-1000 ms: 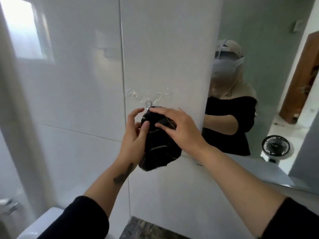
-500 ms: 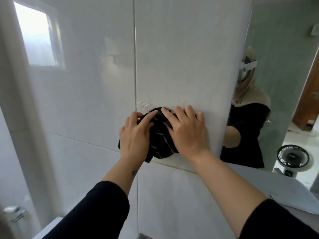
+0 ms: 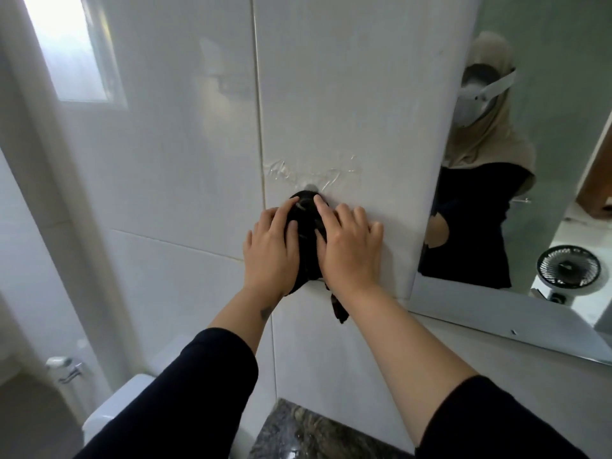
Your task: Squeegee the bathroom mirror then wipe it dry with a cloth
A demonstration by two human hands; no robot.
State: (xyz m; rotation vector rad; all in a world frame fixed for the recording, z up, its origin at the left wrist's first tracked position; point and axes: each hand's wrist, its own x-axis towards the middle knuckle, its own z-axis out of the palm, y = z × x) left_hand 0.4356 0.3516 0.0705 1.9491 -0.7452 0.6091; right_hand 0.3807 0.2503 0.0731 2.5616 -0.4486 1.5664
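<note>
Pressing our left hand point(image 3: 270, 250) flat, fingers spread, we pinned the dark cloth point(image 3: 306, 240) against the white tile wall point(image 3: 347, 94) just under a small hook point(image 3: 310, 187); our right hand point(image 3: 351, 246) lay open over its other side, neither hand clenched. The cloth looked soft, light and limp, one corner dangling, so we judged it best gathered in a loose bunch. The tiles were glossy. Further right hung the mirror point(image 3: 546, 144), with a dark stone counter point(image 3: 314, 435) below.
</note>
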